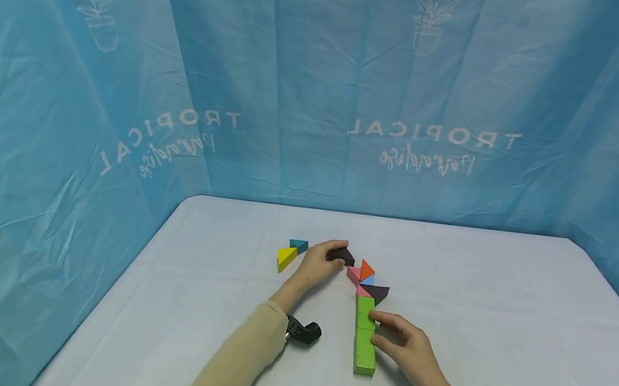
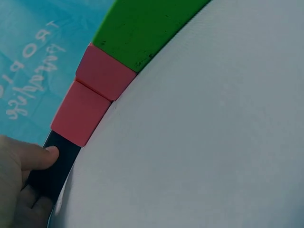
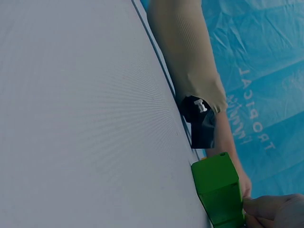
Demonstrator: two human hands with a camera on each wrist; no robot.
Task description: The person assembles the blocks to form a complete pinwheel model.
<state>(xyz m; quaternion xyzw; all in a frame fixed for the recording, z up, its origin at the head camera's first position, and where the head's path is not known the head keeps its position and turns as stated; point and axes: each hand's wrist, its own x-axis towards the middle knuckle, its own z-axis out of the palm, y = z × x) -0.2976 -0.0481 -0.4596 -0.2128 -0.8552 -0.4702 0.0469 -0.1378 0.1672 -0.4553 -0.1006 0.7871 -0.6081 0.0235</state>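
Note:
My left hand pinches a black wooden block at the far end of a row of colored blocks, fingers behind it and thumb in front. In the left wrist view that black block meets a pink block, followed by a second pink one and a green one. Two green blocks form the near end of the row. My right hand rests its fingertips along their right side, fingers loosely bent. Between lie an orange triangle, a blue piece and another black triangle.
Left of my left hand lie a yellow triangle and a teal triangle. A black wrist camera sticks out from my left sleeve. The white table has blue printed curtains behind and at its sides.

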